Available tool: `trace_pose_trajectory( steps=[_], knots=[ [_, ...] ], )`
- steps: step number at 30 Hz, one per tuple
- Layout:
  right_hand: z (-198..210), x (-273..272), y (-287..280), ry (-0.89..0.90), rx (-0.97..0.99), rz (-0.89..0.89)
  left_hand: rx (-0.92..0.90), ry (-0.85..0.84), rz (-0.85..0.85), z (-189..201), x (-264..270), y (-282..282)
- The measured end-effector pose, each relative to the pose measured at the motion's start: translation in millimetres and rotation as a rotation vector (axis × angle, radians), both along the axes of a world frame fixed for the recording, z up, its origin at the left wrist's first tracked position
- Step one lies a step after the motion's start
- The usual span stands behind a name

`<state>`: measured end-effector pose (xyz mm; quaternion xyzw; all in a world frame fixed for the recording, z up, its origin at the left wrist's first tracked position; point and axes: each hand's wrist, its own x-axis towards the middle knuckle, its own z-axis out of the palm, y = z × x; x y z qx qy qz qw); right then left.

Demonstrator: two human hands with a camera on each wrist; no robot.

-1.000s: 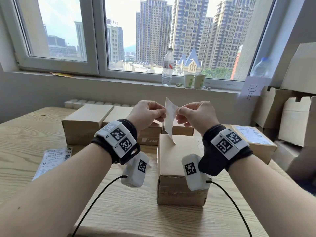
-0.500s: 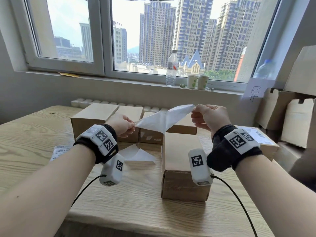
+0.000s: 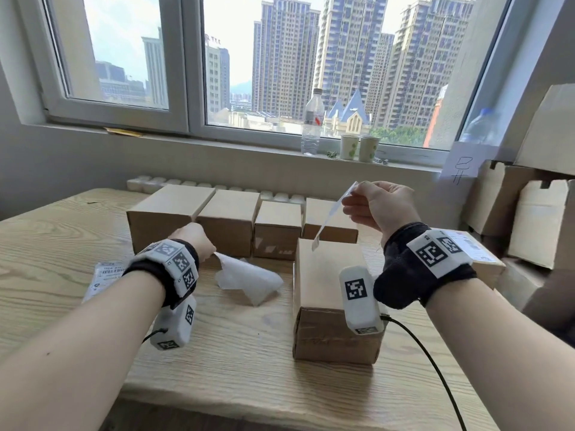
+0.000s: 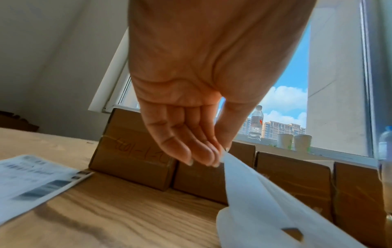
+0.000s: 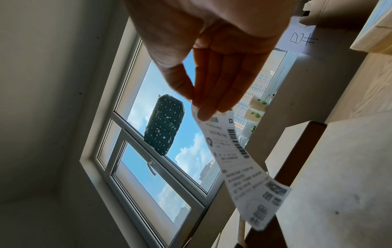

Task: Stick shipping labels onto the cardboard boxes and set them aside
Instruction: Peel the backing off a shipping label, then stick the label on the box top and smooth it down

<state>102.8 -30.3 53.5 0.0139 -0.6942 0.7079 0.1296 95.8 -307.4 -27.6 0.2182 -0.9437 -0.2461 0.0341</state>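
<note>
Separated now: label and backing, joined half a second ago. Left hand (image 3: 194, 242) pinches the translucent white backing sheet (image 3: 249, 275) low over the wooden table (image 3: 46, 244). Right hand (image 3: 378, 206) pinches the printed white shipping label (image 3: 331, 214), hanging above the nearest brown cardboard box (image 3: 326, 275).

Six cardboard boxes (image 3: 333, 275), two paper cups (image 3: 359, 147), two bottles (image 3: 311, 122), two labels (image 3: 333, 213).

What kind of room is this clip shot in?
Probably a small packing or shipping room in a high-rise: cardboard boxes lined up on a wooden table, a shipping label, towers outside the window.
</note>
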Motion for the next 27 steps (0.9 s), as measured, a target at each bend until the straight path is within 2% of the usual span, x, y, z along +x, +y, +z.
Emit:
trace_pose_trajectory(
  steps=[3,5,8,10,16,27],
  knots=[
    [-0.5,-1.5,0.0,0.006,0.007,-0.002,-0.093,0.22,-0.085,15.4,2.5,19.2],
    [-1.1,-3.2,0.5,0.003,0.006,-0.004,-0.016,0.345,-0.237,29.3,5.8,41.0],
    [-1.1,-4.3,0.8,-0.003,0.001,-0.002,0.131,0.352,-0.483,45.4,7.3,76.8],
    [-0.7,-3.0,1.0,0.0,0.002,0.0,0.166,0.372,-0.559,51.9,7.2,94.5],
    [0.4,1.9,7.6,0.025,-0.004,0.01,0.075,0.46,-0.595,53.0,4.8,118.7],
    [1.9,9.4,18.0,0.041,-0.032,0.06,0.062,0.565,-0.553,57.4,8.8,128.5]
  ],
)
